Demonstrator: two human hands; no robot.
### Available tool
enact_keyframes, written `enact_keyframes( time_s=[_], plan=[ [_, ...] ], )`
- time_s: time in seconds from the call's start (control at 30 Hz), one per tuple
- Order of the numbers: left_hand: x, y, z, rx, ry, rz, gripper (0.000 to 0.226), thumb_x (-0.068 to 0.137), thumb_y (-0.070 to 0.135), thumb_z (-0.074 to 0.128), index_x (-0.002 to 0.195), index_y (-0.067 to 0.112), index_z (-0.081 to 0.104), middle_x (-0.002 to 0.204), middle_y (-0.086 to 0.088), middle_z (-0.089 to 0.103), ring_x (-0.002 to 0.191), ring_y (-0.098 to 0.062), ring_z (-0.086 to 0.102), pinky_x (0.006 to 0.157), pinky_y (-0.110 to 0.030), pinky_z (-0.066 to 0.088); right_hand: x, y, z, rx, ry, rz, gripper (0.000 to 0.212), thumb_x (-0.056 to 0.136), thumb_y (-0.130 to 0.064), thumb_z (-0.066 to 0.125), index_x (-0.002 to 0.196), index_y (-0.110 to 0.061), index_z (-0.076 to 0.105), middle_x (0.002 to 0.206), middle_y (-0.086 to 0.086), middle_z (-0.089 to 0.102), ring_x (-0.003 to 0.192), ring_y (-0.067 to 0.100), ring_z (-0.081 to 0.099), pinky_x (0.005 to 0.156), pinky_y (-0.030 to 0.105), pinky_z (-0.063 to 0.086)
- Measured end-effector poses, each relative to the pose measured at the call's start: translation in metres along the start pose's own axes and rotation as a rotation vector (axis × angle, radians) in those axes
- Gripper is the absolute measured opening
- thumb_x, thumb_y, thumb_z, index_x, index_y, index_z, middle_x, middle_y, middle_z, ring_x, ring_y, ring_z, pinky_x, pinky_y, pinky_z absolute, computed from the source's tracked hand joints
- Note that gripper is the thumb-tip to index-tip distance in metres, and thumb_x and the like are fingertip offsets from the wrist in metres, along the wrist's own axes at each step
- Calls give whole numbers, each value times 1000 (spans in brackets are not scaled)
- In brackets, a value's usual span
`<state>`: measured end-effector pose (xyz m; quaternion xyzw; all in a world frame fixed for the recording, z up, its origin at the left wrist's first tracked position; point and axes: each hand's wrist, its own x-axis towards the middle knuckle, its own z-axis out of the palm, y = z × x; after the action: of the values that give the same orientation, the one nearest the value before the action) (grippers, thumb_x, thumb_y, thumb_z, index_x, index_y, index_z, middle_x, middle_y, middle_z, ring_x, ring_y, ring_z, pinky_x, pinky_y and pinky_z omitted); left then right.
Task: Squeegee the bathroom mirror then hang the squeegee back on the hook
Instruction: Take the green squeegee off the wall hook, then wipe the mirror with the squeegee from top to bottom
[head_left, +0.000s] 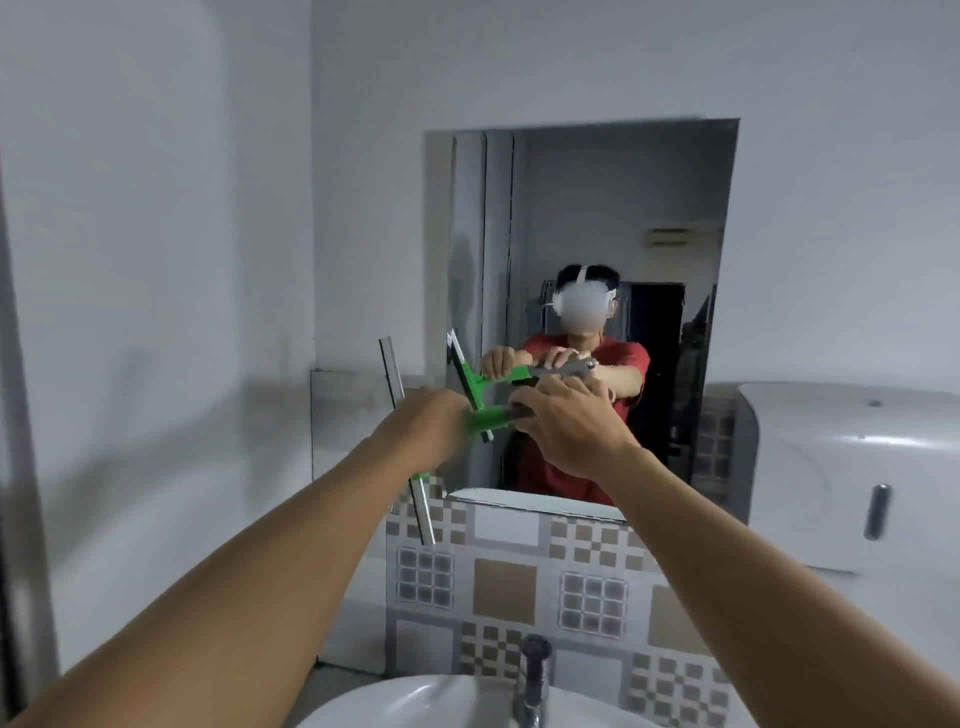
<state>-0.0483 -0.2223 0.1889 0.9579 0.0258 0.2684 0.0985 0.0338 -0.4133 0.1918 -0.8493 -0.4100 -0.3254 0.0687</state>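
Observation:
A green squeegee (491, 417) with a long metal blade is held in front of the mirror's lower left corner. Its blade (422, 506) runs steeply from upper left to lower right, crossing the mirror's left edge. My left hand (423, 428) grips the green head where it meets the blade. My right hand (569, 423) is closed on the handle. The mirror (613, 208) hangs on the white wall and reflects a person in a red shirt holding the squeegee. No hook shows in view.
A white sink (415, 704) with a chrome tap (534, 686) sits below, in front of patterned tiles (519, 582). A white paper dispenser (857, 478) is mounted right of the mirror. A white wall closes in on the left.

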Motion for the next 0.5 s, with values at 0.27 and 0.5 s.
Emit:
enact_keyframes(
  time_s=[0.27, 0.5],
  plan=[
    [58, -2, -2, 99, 452, 237, 32, 92, 2, 63, 123, 8, 68, 121, -10, 71, 111, -30, 64, 92, -45, 56, 36, 27, -18, 50, 125, 86, 36, 102, -22, 51, 138, -26, 54, 123, 5, 59, 116, 31, 53, 92, 57, 46],
    [58, -29, 79, 74, 624, 439, 18, 93, 19, 53, 110, 15, 50, 105, -8, 60, 94, -22, 56, 83, -41, 54, 87, 49, -40, 7, 210, 114, 50, 104, -18, 46, 148, -40, 42, 118, 0, 58, 112, 26, 52, 90, 53, 47]
  ],
)
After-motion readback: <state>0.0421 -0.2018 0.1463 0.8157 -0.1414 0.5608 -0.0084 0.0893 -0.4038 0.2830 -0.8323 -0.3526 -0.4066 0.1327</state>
